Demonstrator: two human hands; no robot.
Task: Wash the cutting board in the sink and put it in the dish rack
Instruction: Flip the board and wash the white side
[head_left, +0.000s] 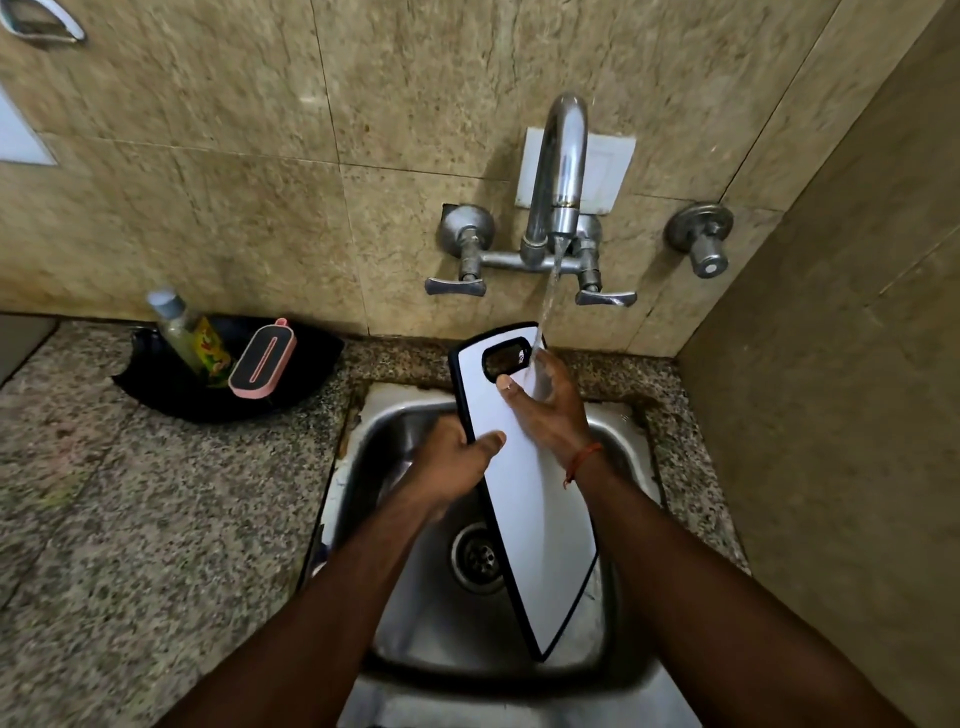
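Observation:
A white cutting board (535, 509) with a black rim and an oval handle hole stands tilted over the steel sink (410, 623), its lower corner down in the basin. My left hand (457, 462) grips the board's left edge, thumb on the white face. Near the handle hole, my right hand (545, 405) lies flat on the board's upper right, fingers spread on it. Water runs from the tap (558, 171) onto the board's top right corner and over my right fingers. No dish rack is in view.
A black tray (171, 389) on the granite counter at the left holds a soap bottle (176, 327), a yellow packet and a pink-and-black scrubber (262, 358). Two tap handles (605, 298) project from the tiled wall, with a separate valve (704, 244) further right. A side wall stands close on the right.

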